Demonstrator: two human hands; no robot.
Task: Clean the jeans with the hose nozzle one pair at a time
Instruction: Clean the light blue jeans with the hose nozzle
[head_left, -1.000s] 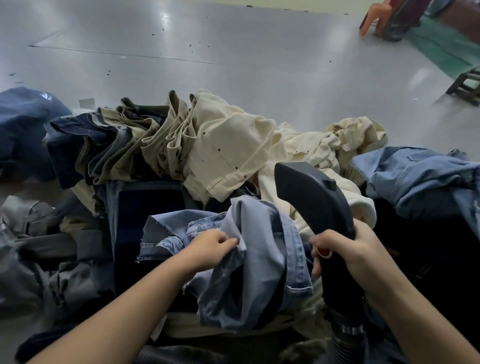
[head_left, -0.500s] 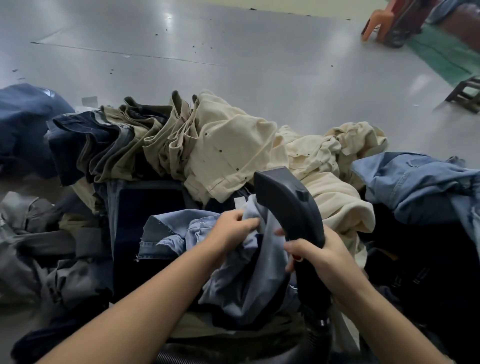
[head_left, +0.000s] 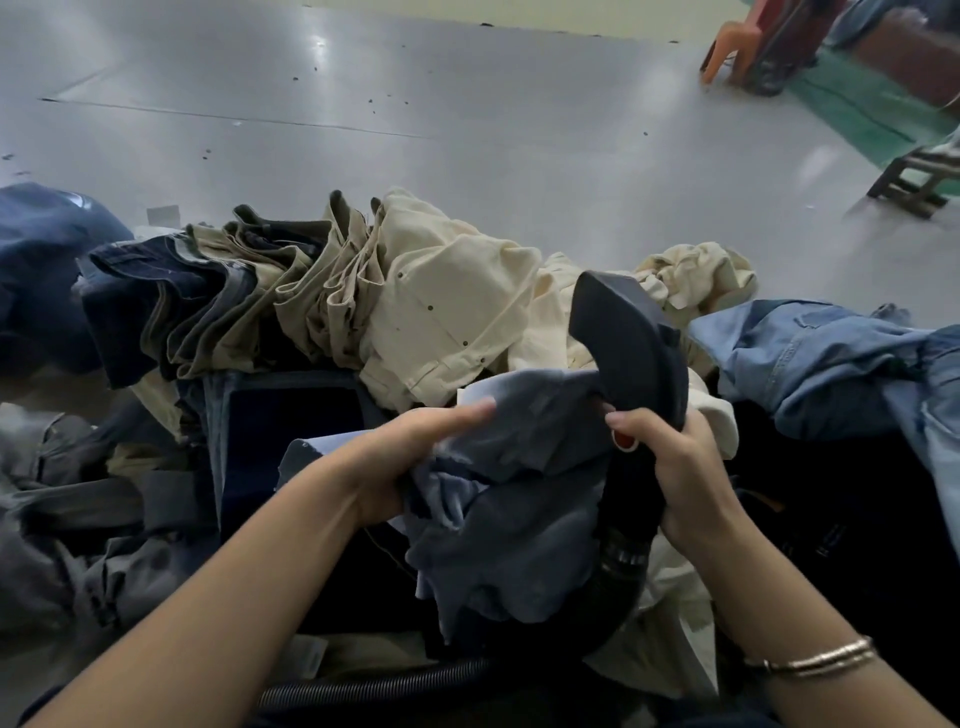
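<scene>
The step in hand is judged to be the working of the curved, dark plastic hose nozzle over the bunched light-blue denim jeans, one pair only. For this to be done well, the cloth is best drawn taut across the nozzle's mouth, so that no slack fold is caught or drawn in, and the pair is best kept lifted apart from the garments beneath. The nozzle should be passed slowly along seams and pockets, where lint is likely to gather. The ribbed black hose trailing below should be kept free of the pile so the nozzle is not dragged off line

The left hand is seen gripping a fold of the light-blue jeans: the thumb is laid nearly straight along the top of the cloth, while the other fingers are hidden under the fold and are taken to be curled beneath it. The right hand is clenched round the nozzle's handle, with a fingertip placed just above a small red button; whether the button is being pressed cannot be told

The jeans are held between the two hands, touching the nozzle's left side, above a heap of cream cotton trousers, dark indigo jeans and a paler blue pair lying to the right on the grey floor
</scene>
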